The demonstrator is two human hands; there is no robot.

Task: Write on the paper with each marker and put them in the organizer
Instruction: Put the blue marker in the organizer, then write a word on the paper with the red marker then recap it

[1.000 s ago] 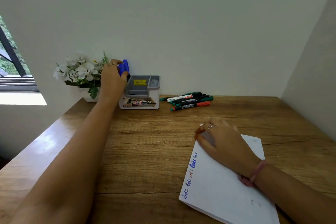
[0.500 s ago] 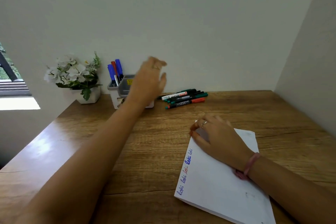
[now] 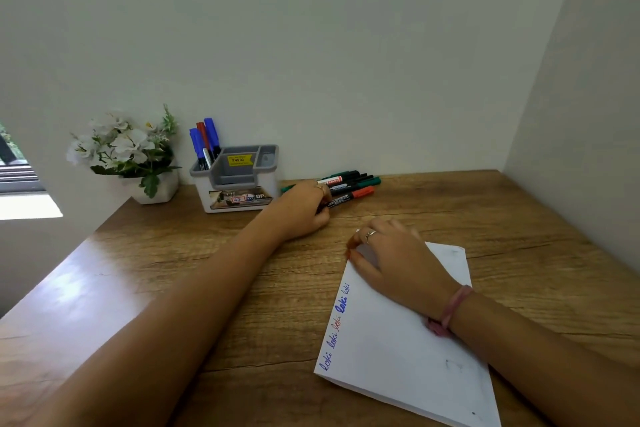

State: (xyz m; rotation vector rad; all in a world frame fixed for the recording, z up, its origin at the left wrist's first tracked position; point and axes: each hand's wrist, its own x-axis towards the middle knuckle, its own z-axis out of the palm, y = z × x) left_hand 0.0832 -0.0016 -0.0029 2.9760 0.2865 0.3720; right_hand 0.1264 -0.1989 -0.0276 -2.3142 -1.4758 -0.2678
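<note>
The left hand closes its grip round the near end of the orange-capped marker in the loose pile on the worktop beside the organizer, while the right hand lies flat and relaxed on the paper, seemingly to steady it for writing.

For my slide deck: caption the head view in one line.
Left hand grips an orange-capped marker; right hand steadies white paper.
</note>
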